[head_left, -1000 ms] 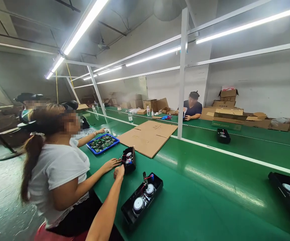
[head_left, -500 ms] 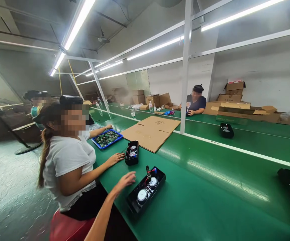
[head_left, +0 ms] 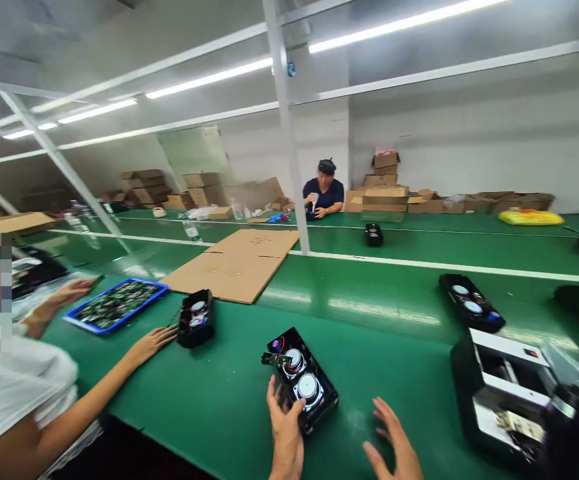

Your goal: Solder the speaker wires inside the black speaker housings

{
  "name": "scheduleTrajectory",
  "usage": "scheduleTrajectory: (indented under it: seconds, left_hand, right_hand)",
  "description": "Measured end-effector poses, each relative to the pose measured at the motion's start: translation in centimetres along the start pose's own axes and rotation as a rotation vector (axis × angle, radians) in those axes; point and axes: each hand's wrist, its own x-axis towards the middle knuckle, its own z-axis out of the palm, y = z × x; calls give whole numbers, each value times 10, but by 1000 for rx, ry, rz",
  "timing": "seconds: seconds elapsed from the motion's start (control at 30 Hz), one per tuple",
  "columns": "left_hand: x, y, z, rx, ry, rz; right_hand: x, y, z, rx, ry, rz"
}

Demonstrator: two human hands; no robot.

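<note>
My left hand (head_left: 286,427) grips the lower left side of a black speaker housing (head_left: 314,407), thumb over its near edge. Two round silver-white speaker drivers (head_left: 307,387) sit inside it, and a small green circuit board (head_left: 275,360) on red wires sticks out at its left. The housing lies at a slant over the green table. To the right of it, apart from it, my right hand (head_left: 394,443) is held with fingers spread and nothing in them.
A co-worker's hand (head_left: 154,343) touches another speaker housing (head_left: 197,319) at the left, near a blue tray (head_left: 114,303) of circuit boards. Flat cardboard (head_left: 237,263) lies beyond. At the right stand a black-and-white machine (head_left: 504,393) and another housing (head_left: 471,303). A second person (head_left: 324,193) sits across.
The view has swung to the right. My left hand has taken hold of the speaker housing, which is now turned the other way. My right hand has come into view.
</note>
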Motion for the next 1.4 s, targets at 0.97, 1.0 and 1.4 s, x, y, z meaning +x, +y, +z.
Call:
scheduleTrajectory:
  seconds: [0.97,1.0,1.4]
  left_hand:
    - [-13,35,64,360,-611,258]
    - [-14,36,68,372,-622,300]
    - [-29,56,73,571,-693,752]
  right_hand:
    - [46,-71,-170,-488,-313,156]
    - [40,-74,-160,-480,-240,122]
    - [57,-62,-56,-307,37,-224]
